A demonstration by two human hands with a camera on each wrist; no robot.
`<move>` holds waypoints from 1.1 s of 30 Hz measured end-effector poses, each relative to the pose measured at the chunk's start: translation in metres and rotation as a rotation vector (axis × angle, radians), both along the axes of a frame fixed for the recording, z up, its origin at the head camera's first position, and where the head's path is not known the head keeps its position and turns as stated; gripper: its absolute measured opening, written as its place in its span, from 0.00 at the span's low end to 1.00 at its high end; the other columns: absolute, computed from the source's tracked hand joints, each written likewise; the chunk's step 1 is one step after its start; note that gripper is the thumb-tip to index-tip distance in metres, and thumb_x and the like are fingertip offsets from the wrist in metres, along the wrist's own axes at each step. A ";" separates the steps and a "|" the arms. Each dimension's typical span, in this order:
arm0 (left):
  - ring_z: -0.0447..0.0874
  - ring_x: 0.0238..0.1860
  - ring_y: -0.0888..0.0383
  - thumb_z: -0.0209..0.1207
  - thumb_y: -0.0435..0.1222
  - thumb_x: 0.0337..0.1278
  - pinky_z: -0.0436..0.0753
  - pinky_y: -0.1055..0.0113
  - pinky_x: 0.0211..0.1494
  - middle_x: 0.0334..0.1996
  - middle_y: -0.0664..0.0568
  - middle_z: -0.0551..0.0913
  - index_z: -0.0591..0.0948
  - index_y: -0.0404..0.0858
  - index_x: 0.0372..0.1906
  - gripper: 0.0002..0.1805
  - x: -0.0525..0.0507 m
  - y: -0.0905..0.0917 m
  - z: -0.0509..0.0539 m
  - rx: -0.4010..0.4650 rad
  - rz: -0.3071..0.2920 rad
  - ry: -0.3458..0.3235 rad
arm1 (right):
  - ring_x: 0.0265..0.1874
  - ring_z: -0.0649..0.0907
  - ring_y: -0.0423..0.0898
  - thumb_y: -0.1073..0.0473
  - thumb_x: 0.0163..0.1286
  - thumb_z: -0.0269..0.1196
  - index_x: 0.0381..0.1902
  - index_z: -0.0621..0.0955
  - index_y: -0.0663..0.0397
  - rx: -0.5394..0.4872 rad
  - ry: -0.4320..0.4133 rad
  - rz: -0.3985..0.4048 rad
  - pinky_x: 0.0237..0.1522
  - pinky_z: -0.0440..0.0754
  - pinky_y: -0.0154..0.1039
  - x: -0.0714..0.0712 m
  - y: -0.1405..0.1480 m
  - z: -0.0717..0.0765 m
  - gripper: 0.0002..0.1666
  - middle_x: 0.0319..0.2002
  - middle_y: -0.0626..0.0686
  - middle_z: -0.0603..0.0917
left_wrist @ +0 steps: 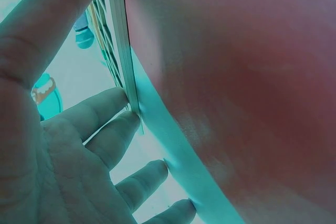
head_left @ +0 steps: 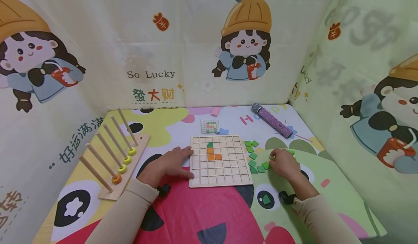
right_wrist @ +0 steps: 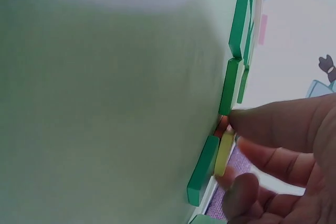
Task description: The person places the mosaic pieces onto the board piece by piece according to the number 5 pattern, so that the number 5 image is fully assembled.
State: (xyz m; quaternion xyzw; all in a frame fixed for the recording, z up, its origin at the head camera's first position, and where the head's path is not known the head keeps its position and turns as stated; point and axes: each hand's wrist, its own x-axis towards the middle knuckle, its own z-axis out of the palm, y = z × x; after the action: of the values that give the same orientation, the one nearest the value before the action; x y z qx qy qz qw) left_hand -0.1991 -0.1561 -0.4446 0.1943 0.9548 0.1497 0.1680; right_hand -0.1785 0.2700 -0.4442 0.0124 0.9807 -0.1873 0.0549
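A wooden grid board (head_left: 222,169) lies flat mid-table, holding a green piece (head_left: 210,145) with a curved edge and several orange square tiles (head_left: 210,157). Spread along its left edge, my left hand (head_left: 168,166) touches the board with fingertips and thumb; in the left wrist view the fingers (left_wrist: 113,137) look fairly straight beside the board's rim (left_wrist: 126,51). Right of the board, my right hand (head_left: 285,164) has curled fingers among loose green tiles (head_left: 253,156). In the right wrist view its fingertips appear to pinch a yellow-green tile (right_wrist: 224,153), beside darker green tiles (right_wrist: 203,170).
A wooden rack with upright pegs and yellow and orange rings (head_left: 122,169) stands at left. Behind the board lie a small pattern card (head_left: 210,126) and a pink block (head_left: 215,111). A purple glittery microphone (head_left: 274,121) lies at back right. One green triangle (head_left: 266,199) lies nearer the front.
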 end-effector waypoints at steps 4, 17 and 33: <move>0.56 0.80 0.36 0.77 0.59 0.41 0.72 0.37 0.73 0.81 0.50 0.62 0.67 0.46 0.79 0.57 -0.001 0.000 -0.001 -0.005 0.005 0.006 | 0.45 0.85 0.63 0.60 0.67 0.62 0.53 0.83 0.62 0.017 -0.005 -0.021 0.37 0.84 0.58 0.002 -0.001 0.000 0.19 0.51 0.66 0.86; 0.55 0.81 0.36 0.78 0.59 0.40 0.73 0.36 0.71 0.81 0.51 0.62 0.67 0.49 0.80 0.58 -0.001 0.000 -0.004 -0.013 0.014 -0.001 | 0.40 0.83 0.56 0.60 0.69 0.68 0.49 0.86 0.66 -0.007 -0.017 0.018 0.37 0.82 0.50 -0.004 -0.006 0.000 0.16 0.45 0.63 0.87; 0.55 0.81 0.36 0.79 0.57 0.40 0.75 0.35 0.70 0.81 0.51 0.61 0.66 0.49 0.80 0.58 0.001 0.002 0.000 -0.002 0.021 -0.011 | 0.36 0.81 0.51 0.60 0.68 0.69 0.44 0.85 0.59 -0.141 0.064 0.075 0.41 0.79 0.47 -0.016 -0.024 0.006 0.10 0.38 0.57 0.86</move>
State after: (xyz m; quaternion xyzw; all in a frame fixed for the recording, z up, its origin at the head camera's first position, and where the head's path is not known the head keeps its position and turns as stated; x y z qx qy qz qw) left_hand -0.1982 -0.1538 -0.4450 0.1834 0.9560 0.1515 0.1717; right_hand -0.1947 0.2462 -0.4378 -0.0342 0.9660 -0.2542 0.0313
